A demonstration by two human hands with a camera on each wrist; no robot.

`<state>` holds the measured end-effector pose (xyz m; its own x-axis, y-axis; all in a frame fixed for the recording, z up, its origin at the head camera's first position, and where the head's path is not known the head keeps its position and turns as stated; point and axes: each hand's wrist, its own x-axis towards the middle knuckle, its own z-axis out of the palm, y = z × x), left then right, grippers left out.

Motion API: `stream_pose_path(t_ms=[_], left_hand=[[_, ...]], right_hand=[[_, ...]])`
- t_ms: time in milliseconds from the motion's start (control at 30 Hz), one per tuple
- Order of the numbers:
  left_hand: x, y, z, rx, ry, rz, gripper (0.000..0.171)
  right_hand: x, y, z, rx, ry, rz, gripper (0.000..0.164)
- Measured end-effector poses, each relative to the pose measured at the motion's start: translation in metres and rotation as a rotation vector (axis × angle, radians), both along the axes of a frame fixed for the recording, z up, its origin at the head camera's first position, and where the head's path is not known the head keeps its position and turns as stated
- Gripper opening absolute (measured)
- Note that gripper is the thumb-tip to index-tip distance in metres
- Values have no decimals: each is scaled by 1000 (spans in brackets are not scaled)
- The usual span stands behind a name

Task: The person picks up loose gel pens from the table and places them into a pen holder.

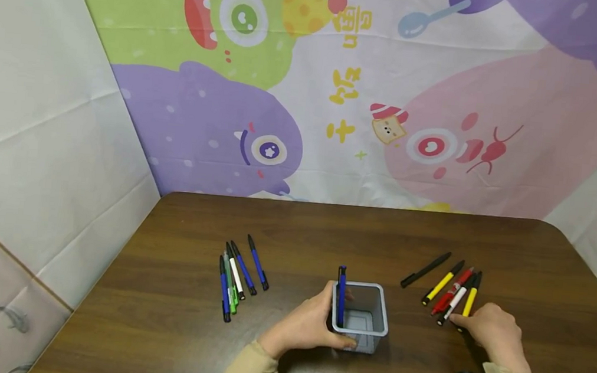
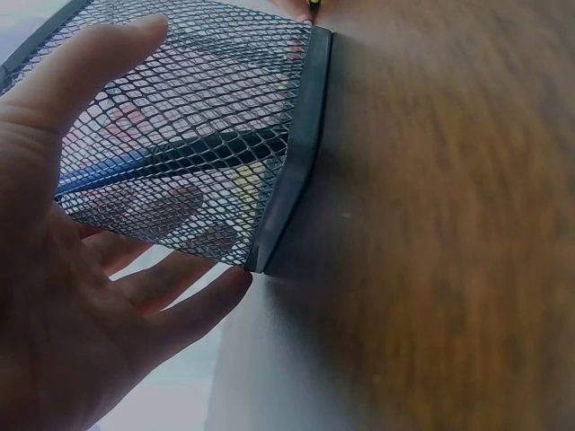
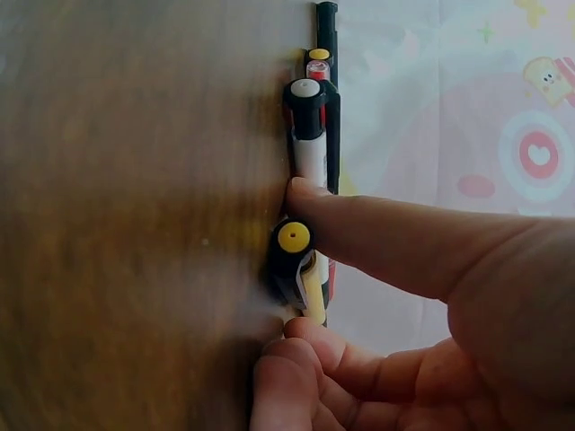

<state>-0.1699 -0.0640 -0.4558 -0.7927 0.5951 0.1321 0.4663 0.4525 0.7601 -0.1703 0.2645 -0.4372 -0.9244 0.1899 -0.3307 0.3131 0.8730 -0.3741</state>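
My left hand (image 1: 303, 324) grips a grey mesh pen holder (image 1: 386, 312) at the table's front middle, thumb on the near side and fingers around the far left. A blue pen (image 1: 341, 300) stands inside, leaning in the left back corner; its dark end shows through the mesh (image 2: 225, 54) in the left wrist view. At the right, my right hand (image 1: 498, 337) has thumb and fingers on either side of a yellow pen (image 3: 313, 292) lying on the table, pinching it near its black end. Beside it lies a white pen (image 1: 457, 298), close to the thumb.
Left of the holder lies a loose group of several pens, among them a blue pen (image 1: 257, 263), a white pen (image 1: 235, 276) and a green pen (image 1: 233, 299). Next to the right hand are a red pen (image 1: 451, 292), another yellow pen (image 1: 441, 283) and a black pen (image 1: 425, 270).
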Motion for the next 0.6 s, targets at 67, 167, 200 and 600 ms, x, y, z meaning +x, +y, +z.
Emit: stream_pose_path(t_ms=[67,167,200,600], left_hand=[[0,0,-1,1,5,2,73],[0,0,-1,7,10,3,73],[0,0,-2,8,15,3,73],[0,0,-1,7,25,9,73]], right_hand=[[-1,0,0,8,-14,2,46],[-1,0,1,7,-31,2,47],[-1,0,1,6,-36,3,46],[-3,2,3,-11,-35,-38,40]])
